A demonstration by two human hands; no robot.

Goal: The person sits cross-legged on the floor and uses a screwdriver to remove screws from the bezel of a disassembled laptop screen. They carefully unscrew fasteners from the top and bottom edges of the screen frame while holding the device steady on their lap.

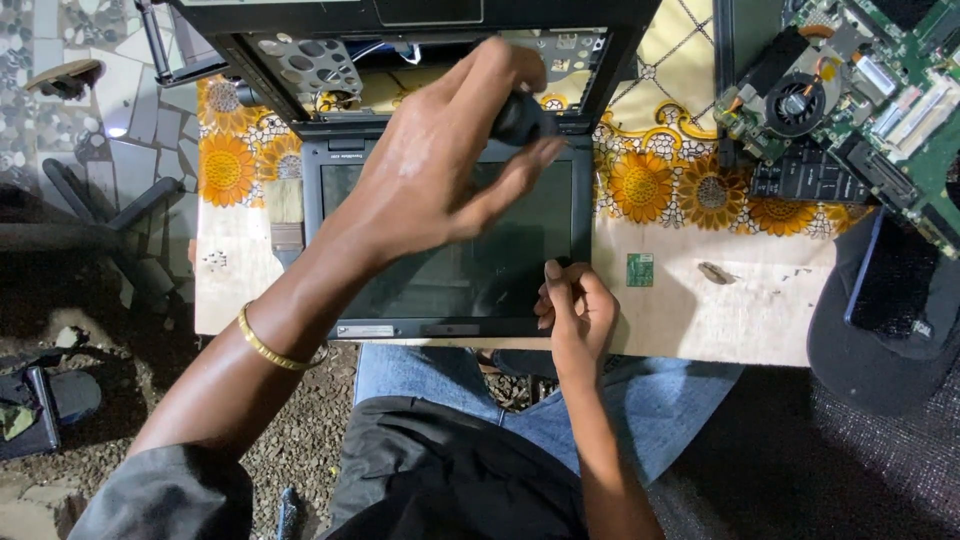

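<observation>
While the opened laptop is lying flat on the table, both hands are working at its screen half.

Left hand: the left hand (440, 165) is reaching across the laptop screen (450, 240), its fingers pinching a small black rounded object (522, 118) just above the top bezel; what that object is I cannot tell.

Right hand: the right hand (575, 305) is curling against the screen's lower right corner, thumb pressing on the bezel edge, fingers tucked beside it.

Screen position: it is lying face up on the flowered tablecloth (690, 190), hinged to the stripped laptop base (330, 65) beyond it.

Handling: the panel is likely thin, light and fragile, flexing if twisted; gripping the plastic bezel at the edges looks safer than pressing the glass.

Black object: seemingly small, light and hard, suiting a fingertip pinch.

Nearby: a green circuit board (870, 90) with a fan is sitting at the right, beside a dark cap (880, 330).
</observation>
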